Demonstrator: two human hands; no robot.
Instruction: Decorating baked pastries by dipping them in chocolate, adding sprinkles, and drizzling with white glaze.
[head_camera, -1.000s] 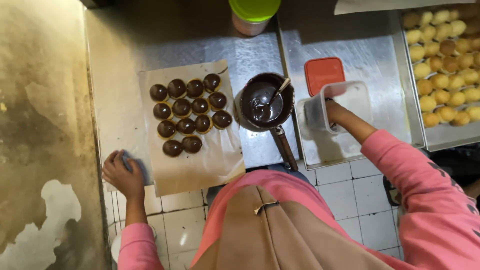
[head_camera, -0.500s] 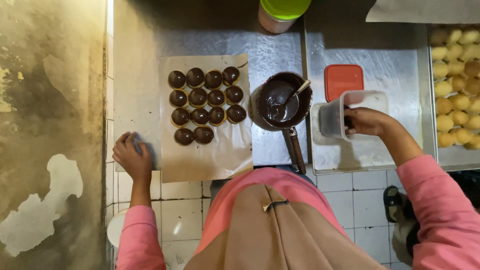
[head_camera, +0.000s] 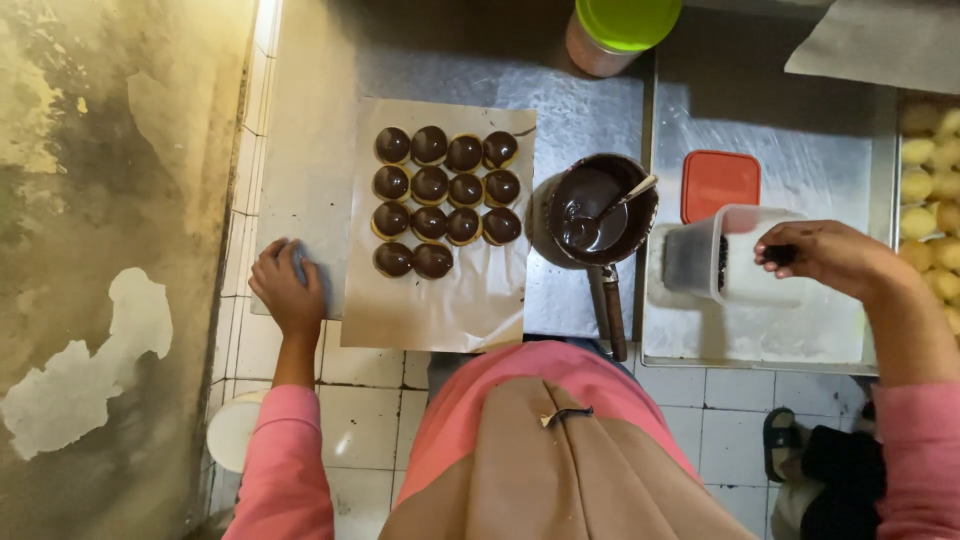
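Lighting is dim and warm, with an uneven spread. The metal counter (head_camera: 590, 110) shows soft glare around its middle, while the top edge falls into shadow. The wall (head_camera: 100, 250) at left is evenly lit in yellow tones. The yellow pastries (head_camera: 930, 190) at the right edge appear blurred and slightly overexposed. Focus is soft throughout, and fine detail is smeared.

Left hand (head_camera: 288, 288) flat, palm down, right hand (head_camera: 828, 256) raised, fingers (head_camera: 775, 252) pinched together

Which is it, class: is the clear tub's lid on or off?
Off. The red lid lies flat on the tray behind the tub, and the right hand reaches into its open top.
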